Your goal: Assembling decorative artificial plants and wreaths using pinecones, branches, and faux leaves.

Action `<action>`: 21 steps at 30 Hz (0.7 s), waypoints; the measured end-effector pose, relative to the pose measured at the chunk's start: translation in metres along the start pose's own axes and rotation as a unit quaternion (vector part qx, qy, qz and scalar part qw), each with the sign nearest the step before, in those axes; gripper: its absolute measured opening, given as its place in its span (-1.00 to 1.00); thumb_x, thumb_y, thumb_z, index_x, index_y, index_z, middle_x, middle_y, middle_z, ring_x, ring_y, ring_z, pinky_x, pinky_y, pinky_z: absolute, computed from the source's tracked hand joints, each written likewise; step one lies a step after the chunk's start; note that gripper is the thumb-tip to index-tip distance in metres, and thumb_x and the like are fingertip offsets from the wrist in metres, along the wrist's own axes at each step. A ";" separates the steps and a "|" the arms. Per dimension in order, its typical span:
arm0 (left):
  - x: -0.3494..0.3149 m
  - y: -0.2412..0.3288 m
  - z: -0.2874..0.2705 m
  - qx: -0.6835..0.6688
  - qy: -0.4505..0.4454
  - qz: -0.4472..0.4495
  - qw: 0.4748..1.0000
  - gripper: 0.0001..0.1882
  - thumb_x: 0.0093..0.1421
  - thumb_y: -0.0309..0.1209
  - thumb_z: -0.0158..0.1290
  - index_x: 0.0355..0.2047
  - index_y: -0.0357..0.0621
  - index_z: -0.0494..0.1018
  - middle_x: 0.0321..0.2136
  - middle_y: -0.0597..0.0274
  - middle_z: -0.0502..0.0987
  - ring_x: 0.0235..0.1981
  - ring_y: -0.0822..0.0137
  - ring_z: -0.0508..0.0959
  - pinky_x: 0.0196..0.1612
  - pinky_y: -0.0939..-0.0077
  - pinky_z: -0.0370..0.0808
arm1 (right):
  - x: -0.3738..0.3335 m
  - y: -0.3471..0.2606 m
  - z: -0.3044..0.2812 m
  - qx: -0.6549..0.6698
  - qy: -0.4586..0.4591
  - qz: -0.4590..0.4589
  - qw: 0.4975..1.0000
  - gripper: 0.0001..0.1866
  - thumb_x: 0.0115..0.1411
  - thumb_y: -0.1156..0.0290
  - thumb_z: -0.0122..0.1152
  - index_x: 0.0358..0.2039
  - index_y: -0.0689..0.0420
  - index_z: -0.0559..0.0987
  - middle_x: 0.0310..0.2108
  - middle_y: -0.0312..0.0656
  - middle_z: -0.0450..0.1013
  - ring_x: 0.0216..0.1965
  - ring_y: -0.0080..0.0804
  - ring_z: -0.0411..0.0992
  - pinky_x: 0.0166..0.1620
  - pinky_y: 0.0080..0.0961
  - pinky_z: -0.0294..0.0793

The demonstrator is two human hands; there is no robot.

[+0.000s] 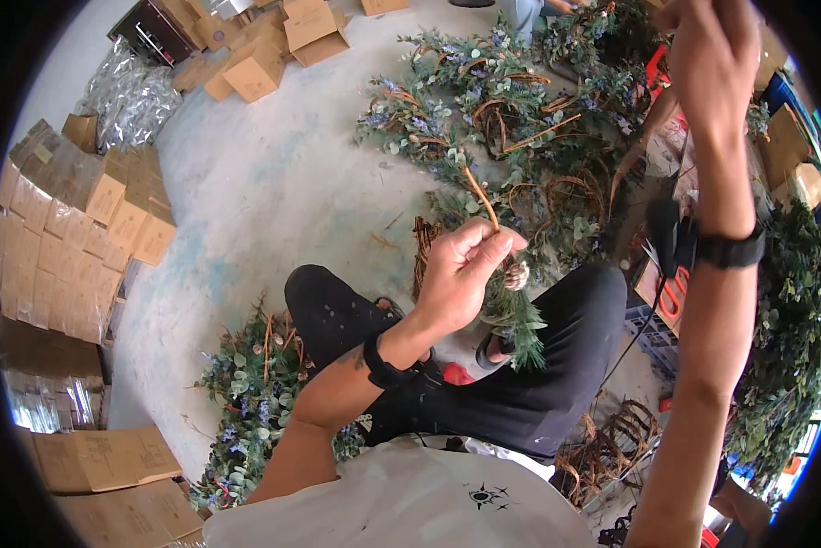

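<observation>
My left hand (465, 274) is closed in a pinch around a thin brown twig (480, 196) that points up and away. Below its fingers hangs a green pine sprig (522, 333) with a small pale cone (516, 276); whether it is joined to the twig is hidden by the hand. My right hand (716, 64) is raised at the upper right, its fingers blurred and partly cut off by the frame edge. Beneath my right forearm lie orange-handled scissors (673, 294) and a black tool (663, 224) with a cord.
Vine wreaths with greenery and blue flowers (511, 110) cover the floor ahead. More greenery (246, 411) lies by my left knee, and bare vine rings (611, 447) by my right. Cardboard boxes (72, 237) are stacked left. Another person's leg (523, 16) shows at the top.
</observation>
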State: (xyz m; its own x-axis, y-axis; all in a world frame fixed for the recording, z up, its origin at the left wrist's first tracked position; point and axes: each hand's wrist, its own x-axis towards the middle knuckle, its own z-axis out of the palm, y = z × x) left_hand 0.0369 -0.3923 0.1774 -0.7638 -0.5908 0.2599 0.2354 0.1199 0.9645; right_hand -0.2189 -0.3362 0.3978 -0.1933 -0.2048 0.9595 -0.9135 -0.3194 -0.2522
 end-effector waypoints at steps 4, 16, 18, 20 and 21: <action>-0.012 0.005 0.004 -0.054 0.043 -0.013 0.998 -0.82 0.42 -0.47 0.07 -0.08 -0.34 0.54 -0.27 0.26 0.61 -0.25 0.52 0.57 -0.15 0.60 0.52 | -0.109 -0.057 0.034 0.116 -0.116 0.237 0.957 -0.75 0.37 0.27 0.27 -0.16 0.23 0.58 -0.37 -0.33 0.41 -0.38 -0.55 0.30 -0.32 -0.53 0.35; -0.051 0.002 -0.020 -0.005 0.145 0.014 0.989 -0.83 0.39 -0.49 0.11 -0.13 -0.38 0.58 -0.22 0.29 0.51 -0.30 0.55 0.60 -0.35 0.66 0.63 | -0.288 -0.122 0.041 0.314 -0.286 0.498 0.756 -0.65 0.51 0.25 0.02 0.11 0.21 0.57 -0.21 -0.08 0.58 -0.16 -0.37 0.49 -0.05 -0.40 0.47; -0.056 0.003 -0.023 0.037 0.157 0.026 0.987 -0.82 0.38 -0.49 0.14 -0.10 -0.35 0.61 -0.24 0.29 0.51 -0.31 0.56 0.59 -0.36 0.69 0.62 | -0.285 -0.124 0.037 0.297 -0.333 0.501 0.742 -0.63 0.51 0.22 0.01 0.12 0.19 0.58 -0.18 -0.04 0.59 -0.15 -0.32 0.51 -0.04 -0.37 0.47; -0.062 0.002 -0.028 0.032 0.163 0.015 0.986 -0.81 0.37 -0.49 0.15 -0.08 -0.33 0.62 -0.24 0.29 0.51 -0.33 0.57 0.58 -0.37 0.69 0.61 | -0.264 -0.133 0.032 0.254 -0.436 0.557 0.660 -0.61 0.51 0.18 0.01 0.09 0.20 0.59 -0.16 0.03 0.58 -0.14 -0.11 0.54 -0.02 -0.26 0.47; -0.063 0.004 -0.028 0.040 0.144 0.015 0.989 -0.81 0.37 -0.49 0.16 -0.09 -0.33 0.62 -0.24 0.29 0.51 -0.34 0.57 0.58 -0.37 0.69 0.61 | -0.268 -0.130 0.030 0.242 -0.453 0.508 0.692 -0.57 0.50 0.14 -0.02 0.10 0.21 0.58 -0.15 0.08 0.56 -0.13 0.06 0.51 -0.01 -0.20 0.47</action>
State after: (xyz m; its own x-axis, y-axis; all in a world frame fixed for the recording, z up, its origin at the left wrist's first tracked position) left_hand 0.1026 -0.3775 0.1635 -0.5510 -0.7880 0.2747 0.1983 0.1961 0.9603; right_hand -0.0372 -0.2676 0.1696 -0.1433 -0.9765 -0.1609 -0.2031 0.1881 -0.9609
